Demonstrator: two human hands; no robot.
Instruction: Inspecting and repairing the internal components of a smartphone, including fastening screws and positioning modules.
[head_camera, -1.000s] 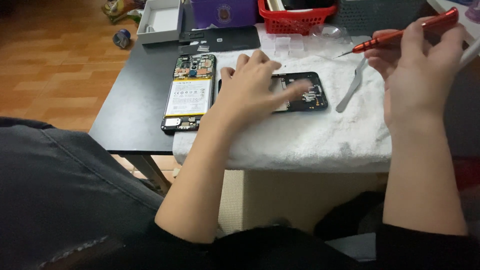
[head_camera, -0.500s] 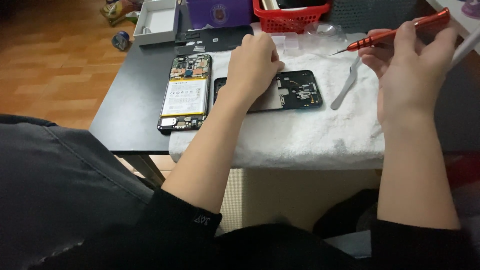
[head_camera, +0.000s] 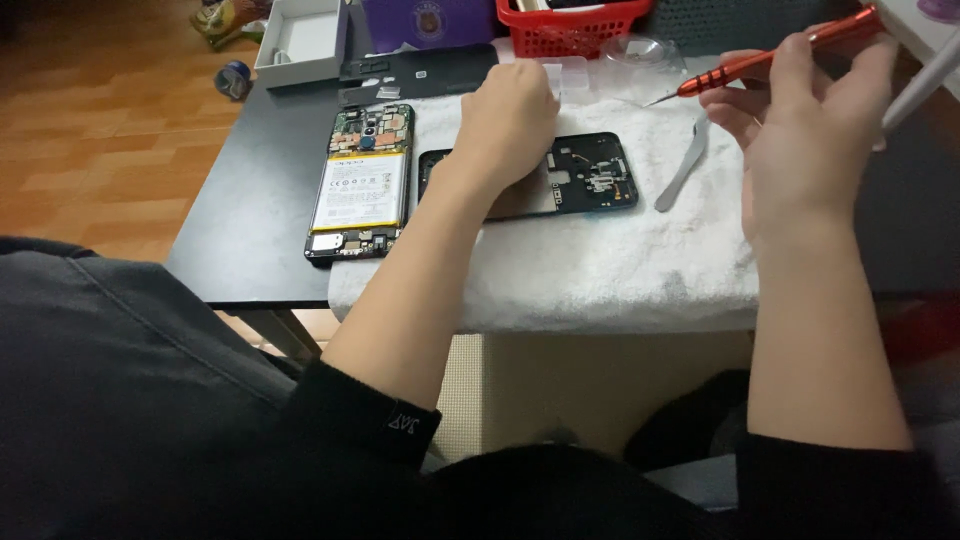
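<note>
An opened phone body (head_camera: 362, 180) with a white battery and bare circuit boards lies at the left edge of a white towel (head_camera: 600, 265). To its right lies a black phone frame (head_camera: 590, 175). My left hand (head_camera: 507, 125) is curled into a loose fist, resting on the towel above the frame's left part and hiding it. My right hand (head_camera: 805, 135) is raised at the right and holds a red screwdriver (head_camera: 770, 58), tip pointing left. A metal pry tool (head_camera: 683, 165) lies on the towel between the frame and my right hand.
The black table (head_camera: 250, 220) holds a white open box (head_camera: 305, 40), a purple box (head_camera: 430, 22), a red basket (head_camera: 570, 25) and a dark flat panel (head_camera: 415, 72) at the back. Clear plastic pieces (head_camera: 630, 55) lie by the basket. Wooden floor (head_camera: 90, 130) is at the left.
My left hand has drawn back from lying flat with spread fingers on the frame and curled into a fist above its left part. The right hand with the screwdriver has barely moved.
</note>
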